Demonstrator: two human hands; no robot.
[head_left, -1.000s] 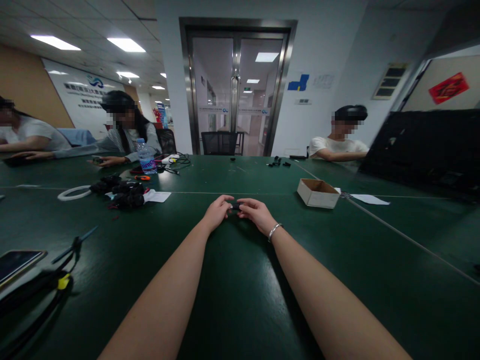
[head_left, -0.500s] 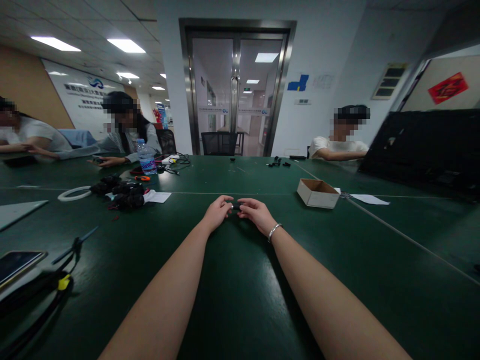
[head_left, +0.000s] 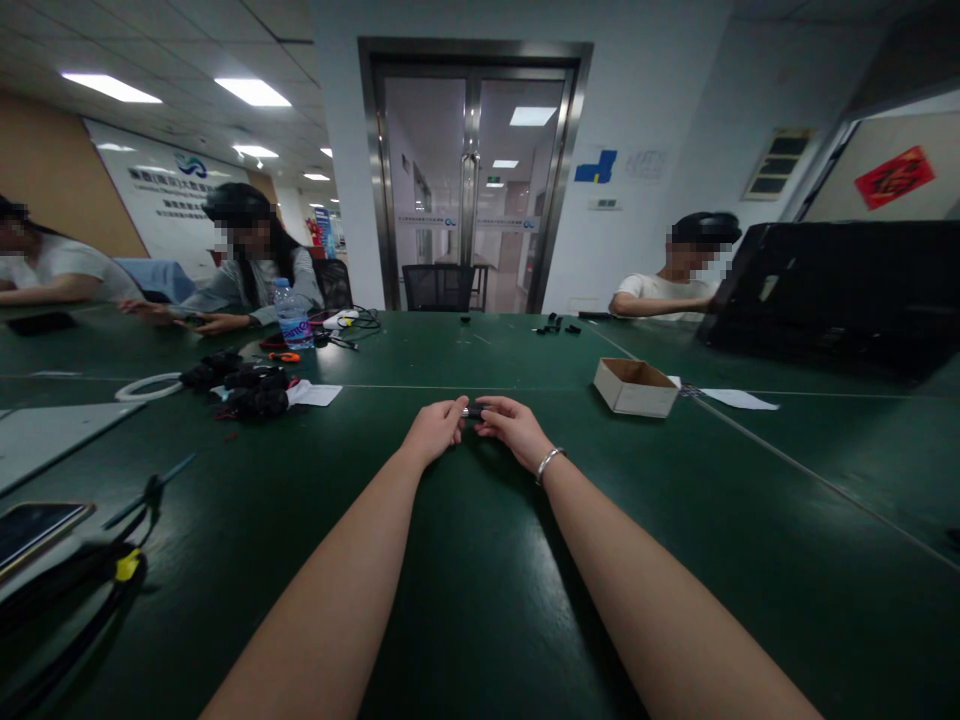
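Observation:
A small black piece with a silvery end (head_left: 472, 412) is held just above the green table, between my two hands; it is too small to tell its kind. My left hand (head_left: 436, 430) pinches its silvery end with the thumb on top. From the other side my right hand (head_left: 516, 428), with a silver bracelet at the wrist, grips the black part between thumb and fingertips. The fingers partly cover the piece on both sides.
Right of my hands stands an open white box (head_left: 636, 388). Black cable bundles (head_left: 255, 385), a water bottle (head_left: 294, 318) and a phone (head_left: 41, 530) lie or stand leftward. Small black parts (head_left: 556, 324) lie farther back. A co-worker sits behind a large black panel (head_left: 832, 295).
My left fingers have shifted slightly, the thumb now pressing on the silvery end. The large black panel moved left, and the grey flat panel at the left edge slid further into view.

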